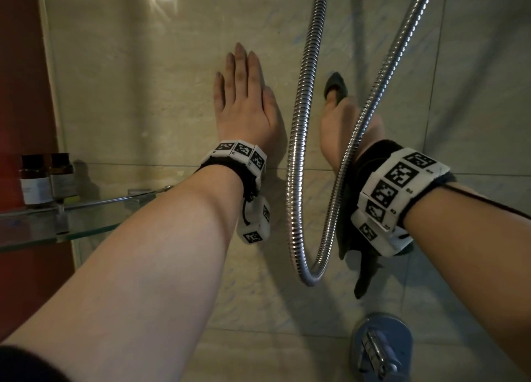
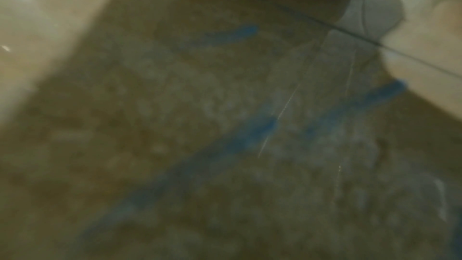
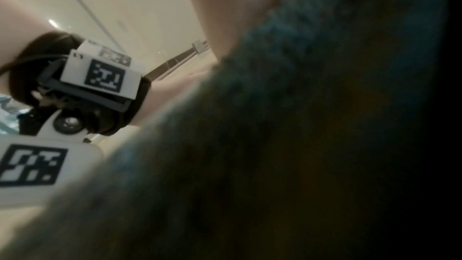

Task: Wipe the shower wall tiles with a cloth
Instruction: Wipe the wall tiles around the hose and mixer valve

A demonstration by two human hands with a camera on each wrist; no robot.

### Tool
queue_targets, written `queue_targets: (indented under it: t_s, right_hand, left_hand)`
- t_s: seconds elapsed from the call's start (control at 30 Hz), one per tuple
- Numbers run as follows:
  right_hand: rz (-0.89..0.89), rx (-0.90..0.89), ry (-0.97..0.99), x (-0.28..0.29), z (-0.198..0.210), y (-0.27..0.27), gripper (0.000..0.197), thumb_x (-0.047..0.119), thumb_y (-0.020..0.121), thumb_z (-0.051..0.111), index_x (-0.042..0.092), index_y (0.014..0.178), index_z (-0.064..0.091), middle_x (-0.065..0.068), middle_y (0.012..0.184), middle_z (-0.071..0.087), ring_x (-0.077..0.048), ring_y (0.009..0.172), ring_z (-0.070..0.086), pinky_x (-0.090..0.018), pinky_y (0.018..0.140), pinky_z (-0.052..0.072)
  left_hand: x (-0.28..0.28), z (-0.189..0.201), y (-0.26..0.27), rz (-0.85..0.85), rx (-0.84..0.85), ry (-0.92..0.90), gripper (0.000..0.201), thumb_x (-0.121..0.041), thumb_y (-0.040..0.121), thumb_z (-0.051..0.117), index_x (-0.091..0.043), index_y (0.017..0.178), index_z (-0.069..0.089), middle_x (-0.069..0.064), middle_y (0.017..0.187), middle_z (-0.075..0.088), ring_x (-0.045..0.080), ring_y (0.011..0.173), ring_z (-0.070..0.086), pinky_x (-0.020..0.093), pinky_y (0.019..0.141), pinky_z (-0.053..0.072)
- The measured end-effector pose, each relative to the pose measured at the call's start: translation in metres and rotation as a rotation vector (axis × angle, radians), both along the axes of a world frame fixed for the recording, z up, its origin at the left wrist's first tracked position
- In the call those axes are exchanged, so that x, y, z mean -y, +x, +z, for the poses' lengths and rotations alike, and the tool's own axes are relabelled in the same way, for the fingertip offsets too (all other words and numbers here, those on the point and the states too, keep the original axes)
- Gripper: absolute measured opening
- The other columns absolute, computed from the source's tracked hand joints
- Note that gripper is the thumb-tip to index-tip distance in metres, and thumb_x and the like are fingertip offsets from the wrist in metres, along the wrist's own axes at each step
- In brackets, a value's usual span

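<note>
Bottles (image 1: 47,177) on glass shelf (image 1: 86,215), left grip (image 1: 244,100) flat, right grip (image 1: 344,123) holding cloth (image 1: 336,84)

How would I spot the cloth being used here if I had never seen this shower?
Start at the shiny shower hose looping down the beige wall tiles. Just right of it, the right hand presses a dark greenish cloth against the wall, its loose end dangling below the wrist. It is the only soft, dark thing there; the left hand lies bare and flat.
</note>
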State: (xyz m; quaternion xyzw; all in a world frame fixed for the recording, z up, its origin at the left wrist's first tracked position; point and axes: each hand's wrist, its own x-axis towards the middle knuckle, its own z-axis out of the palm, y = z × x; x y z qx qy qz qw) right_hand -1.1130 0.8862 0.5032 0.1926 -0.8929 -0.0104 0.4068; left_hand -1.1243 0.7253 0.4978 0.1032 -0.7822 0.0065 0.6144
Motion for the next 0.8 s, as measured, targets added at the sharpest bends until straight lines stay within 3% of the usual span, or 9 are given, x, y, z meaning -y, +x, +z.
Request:
queue_targets:
  t_s: [0.1,0.2,0.3,0.47,0.6,0.8]
  right_hand:
    - [-0.03,0.035,0.021,-0.004,-0.008,0.005,0.051,0.005,0.099,0.027,-0.01,0.145,0.01,-0.024,0.139,0.04,-0.033,0.121,0.049,-0.039,0.094,0.043]
    - [-0.036,0.036,0.138,-0.002,-0.025,0.007,0.045,0.005,0.098,0.028,-0.011,0.14,0.025,-0.024,0.139,0.038,-0.031,0.124,0.044,-0.035,0.096,0.04]
    - [-0.038,-0.006,0.271,0.005,-0.043,0.011,0.042,0.005,0.097,0.028,-0.012,0.136,0.032,-0.024,0.134,0.045,-0.03,0.117,0.049,-0.032,0.086,0.041]
    - [-0.035,-0.015,0.381,0.021,-0.051,0.013,0.048,0.003,0.097,0.027,-0.019,0.139,0.016,-0.029,0.14,0.039,-0.029,0.114,0.053,-0.03,0.073,0.039]
    - [-0.002,-0.034,0.265,0.019,-0.04,0.011,0.052,0.003,0.097,0.028,-0.018,0.141,0.009,-0.02,0.127,0.053,-0.026,0.106,0.057,-0.03,0.065,0.037]
    - [-0.02,-0.035,0.133,-0.002,-0.026,0.005,0.053,0.004,0.099,0.027,-0.015,0.143,0.005,-0.021,0.133,0.048,-0.027,0.115,0.054,-0.032,0.081,0.046]
  left_hand:
    - [-0.001,-0.001,0.002,0.0,0.01,0.003,0.061,-0.032,0.1,0.017,-0.01,0.154,0.001,0.008,0.162,-0.004,0.021,0.149,-0.006,0.038,0.12,-0.008]
    - [-0.003,0.001,0.002,-0.004,0.028,0.017,0.064,-0.032,0.096,0.01,-0.01,0.154,0.0,0.008,0.162,-0.005,0.021,0.149,-0.006,0.038,0.12,-0.008]
    - [-0.003,0.0,-0.002,0.01,-0.012,0.01,0.06,-0.031,0.099,0.014,-0.01,0.155,0.004,0.008,0.163,-0.001,0.022,0.15,-0.003,0.037,0.119,-0.008]
    - [-0.005,-0.004,-0.004,0.007,-0.137,0.001,0.061,-0.031,0.097,0.009,-0.011,0.153,0.019,0.006,0.161,0.014,0.02,0.149,0.009,0.034,0.119,-0.004]
    - [-0.004,-0.004,-0.003,-0.021,-0.139,-0.005,0.059,-0.03,0.098,0.014,-0.01,0.153,0.019,0.008,0.161,0.014,0.021,0.149,0.008,0.034,0.119,-0.004]
    - [-0.002,0.0,0.0,-0.011,-0.011,0.014,0.058,-0.029,0.102,0.02,-0.01,0.155,0.004,0.008,0.163,-0.002,0.022,0.15,-0.004,0.038,0.12,-0.008]
